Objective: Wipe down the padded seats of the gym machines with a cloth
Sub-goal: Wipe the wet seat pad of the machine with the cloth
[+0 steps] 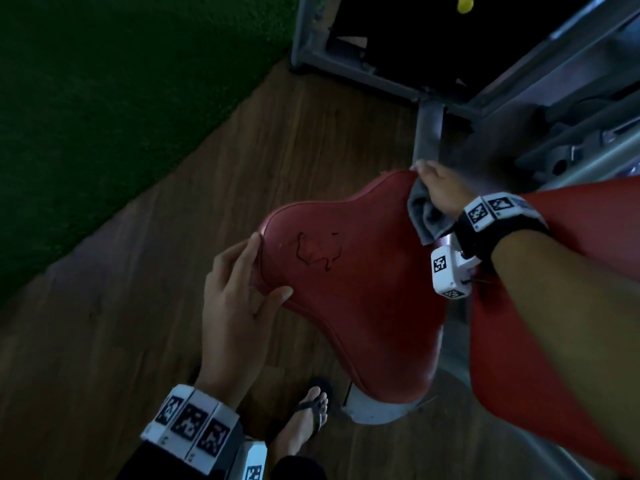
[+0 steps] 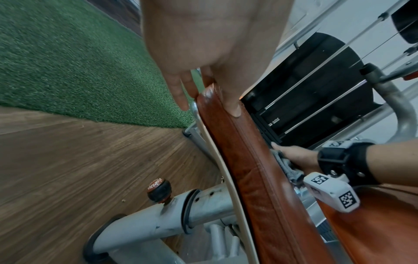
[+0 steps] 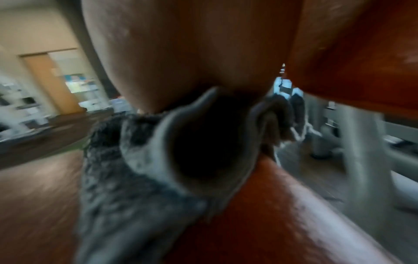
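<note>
Two hands on the red seat (image 1: 360, 292) — left hand (image 1: 232, 303) fingers clasping its edge, right hand (image 1: 441, 192) gripping a grey cloth (image 1: 424, 216).

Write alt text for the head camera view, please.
Seen from above, a right hand presses a grey cloth on the far corner of a red seat, while the left hand grips its near edge, over a wooden floor.
</note>
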